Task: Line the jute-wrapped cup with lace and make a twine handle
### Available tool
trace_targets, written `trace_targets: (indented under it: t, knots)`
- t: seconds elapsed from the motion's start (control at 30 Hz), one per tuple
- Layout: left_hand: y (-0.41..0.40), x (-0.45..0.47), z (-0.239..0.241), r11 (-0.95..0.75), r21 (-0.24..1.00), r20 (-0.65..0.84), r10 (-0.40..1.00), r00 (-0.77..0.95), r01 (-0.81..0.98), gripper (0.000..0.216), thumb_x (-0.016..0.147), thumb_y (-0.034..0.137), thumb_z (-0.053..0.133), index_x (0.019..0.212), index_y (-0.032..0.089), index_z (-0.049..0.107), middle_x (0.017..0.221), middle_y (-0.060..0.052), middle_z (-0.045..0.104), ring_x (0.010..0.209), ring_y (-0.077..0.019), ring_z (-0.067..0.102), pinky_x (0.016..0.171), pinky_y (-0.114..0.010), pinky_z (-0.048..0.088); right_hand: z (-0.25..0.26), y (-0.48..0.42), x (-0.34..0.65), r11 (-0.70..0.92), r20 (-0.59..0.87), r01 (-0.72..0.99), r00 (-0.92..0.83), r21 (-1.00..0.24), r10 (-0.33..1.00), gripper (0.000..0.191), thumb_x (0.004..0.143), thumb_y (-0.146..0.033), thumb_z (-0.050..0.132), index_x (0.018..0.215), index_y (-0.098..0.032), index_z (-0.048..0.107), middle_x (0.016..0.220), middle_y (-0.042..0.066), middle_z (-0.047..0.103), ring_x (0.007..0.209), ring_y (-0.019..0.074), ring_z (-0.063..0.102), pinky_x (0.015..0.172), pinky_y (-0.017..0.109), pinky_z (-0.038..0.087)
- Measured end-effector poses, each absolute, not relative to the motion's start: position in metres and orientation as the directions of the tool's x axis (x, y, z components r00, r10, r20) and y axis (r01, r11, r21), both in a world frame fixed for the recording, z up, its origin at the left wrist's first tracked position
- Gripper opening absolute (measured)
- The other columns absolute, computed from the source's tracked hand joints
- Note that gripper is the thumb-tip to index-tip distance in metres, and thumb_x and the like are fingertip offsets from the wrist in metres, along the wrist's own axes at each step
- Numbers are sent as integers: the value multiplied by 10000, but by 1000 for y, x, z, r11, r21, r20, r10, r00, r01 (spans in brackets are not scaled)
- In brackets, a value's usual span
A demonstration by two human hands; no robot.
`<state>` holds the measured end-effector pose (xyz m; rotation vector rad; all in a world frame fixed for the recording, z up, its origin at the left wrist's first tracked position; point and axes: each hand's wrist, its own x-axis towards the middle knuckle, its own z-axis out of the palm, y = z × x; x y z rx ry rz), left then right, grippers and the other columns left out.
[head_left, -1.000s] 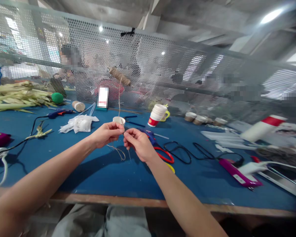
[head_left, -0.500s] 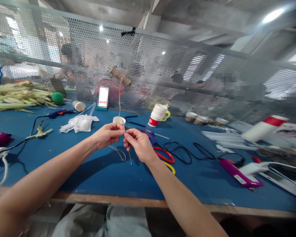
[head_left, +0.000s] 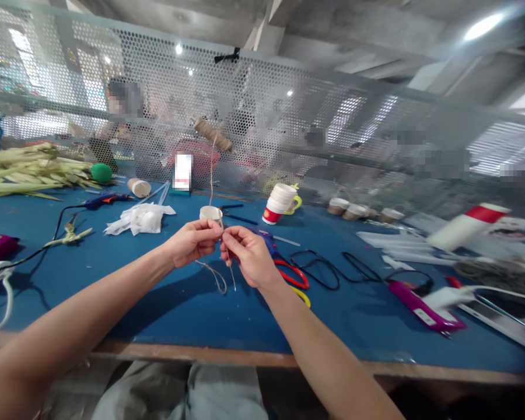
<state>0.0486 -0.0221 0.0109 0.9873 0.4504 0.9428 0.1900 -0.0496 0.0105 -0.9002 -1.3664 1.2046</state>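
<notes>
My left hand [head_left: 191,241] and my right hand [head_left: 247,255] meet above the blue table [head_left: 166,303], fingertips almost touching. Both pinch a thin tan twine [head_left: 219,279] whose loop and loose end hang below the fingers. The strand rises from my hands to a twine spool [head_left: 212,133] hung on the mesh screen. A small white cup [head_left: 210,213] stands just behind my left hand. Scissors with red and yellow handles [head_left: 294,280] lie right of my right hand.
A stack of red-and-white paper cups [head_left: 277,204], a white cloth wad [head_left: 139,219], a glue gun [head_left: 100,200], green leaf strips [head_left: 30,169], black cable [head_left: 328,269] and a purple tool [head_left: 424,309] lie on the table. Other people sit behind the perforated screen [head_left: 289,128].
Both hands have sunk slightly toward me, still pinching the twine. The hanging loop and loose end have shifted a little lower.
</notes>
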Motion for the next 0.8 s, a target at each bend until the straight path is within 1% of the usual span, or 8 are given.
trace_targets:
  t: [0.23, 0.3, 0.37, 0.43, 0.53, 0.6, 0.67, 0.8]
  knots:
    - [-20, 47, 12, 213, 863, 101, 816, 570, -458, 199, 620, 195, 729, 674, 124, 551, 586, 9, 549, 481, -52, 478, 430, -179, 252, 12, -51, 191, 180, 200, -109, -214, -978, 956, 235, 685, -386, 650, 727, -176, 553, 554, -39, 544, 450, 71, 494, 385, 188, 377]
    - [-19, 46, 12, 200, 870, 92, 832, 548, -450, 206, 602, 195, 738, 654, 120, 553, 602, 13, 547, 486, -46, 473, 446, -184, 278, 11, -50, 191, 208, 214, -53, -209, -977, 954, 232, 705, -395, 625, 730, -178, 545, 568, -33, 543, 456, 79, 497, 390, 199, 387]
    - [-19, 46, 13, 182, 878, 76, 860, 504, -442, 216, 584, 202, 747, 645, 121, 556, 610, 21, 538, 478, -33, 452, 449, -185, 282, 10, -49, 192, 267, 252, 62, -178, -962, 951, 216, 724, -389, 603, 737, -185, 533, 575, -27, 537, 468, 95, 502, 403, 220, 406]
    - [-20, 47, 12, 143, 888, 75, 892, 445, -437, 223, 570, 209, 751, 635, 121, 557, 604, 30, 526, 461, -20, 416, 435, -180, 260, 8, -48, 193, 366, 344, 236, -130, -900, 930, 172, 741, -356, 587, 735, -195, 528, 583, -19, 531, 495, 114, 506, 437, 246, 424]
    - [-22, 51, 12, 60, 907, 109, 923, 370, -418, 218, 570, 216, 746, 630, 122, 559, 581, 38, 516, 438, -10, 369, 417, -176, 228, 5, -47, 194, 521, 547, 490, -104, -699, 831, 102, 767, -280, 560, 707, -200, 540, 641, 10, 546, 572, 138, 508, 535, 282, 426]
    - [-23, 52, 12, 18, 915, 133, 929, 344, -403, 212, 575, 221, 741, 635, 122, 562, 568, 42, 513, 431, -10, 356, 415, -175, 222, 4, -46, 194, 569, 618, 560, -124, -602, 776, 100, 782, -253, 537, 700, -198, 549, 680, 24, 557, 612, 150, 509, 580, 293, 415]
    - [-23, 53, 12, 9, 920, 137, 930, 342, -392, 213, 577, 226, 740, 637, 121, 565, 559, 45, 506, 431, -10, 356, 417, -173, 223, 5, -47, 194, 572, 607, 545, -139, -613, 782, 106, 791, -258, 523, 707, -198, 547, 676, 21, 554, 612, 151, 506, 579, 287, 407]
    - [-23, 51, 14, 51, 919, 114, 915, 387, -392, 238, 560, 241, 756, 647, 119, 571, 594, 41, 519, 456, -11, 385, 432, -169, 246, 10, -48, 196, 493, 467, 410, -170, -767, 868, 122, 792, -295, 523, 722, -195, 523, 603, -17, 502, 520, 115, 454, 499, 256, 385]
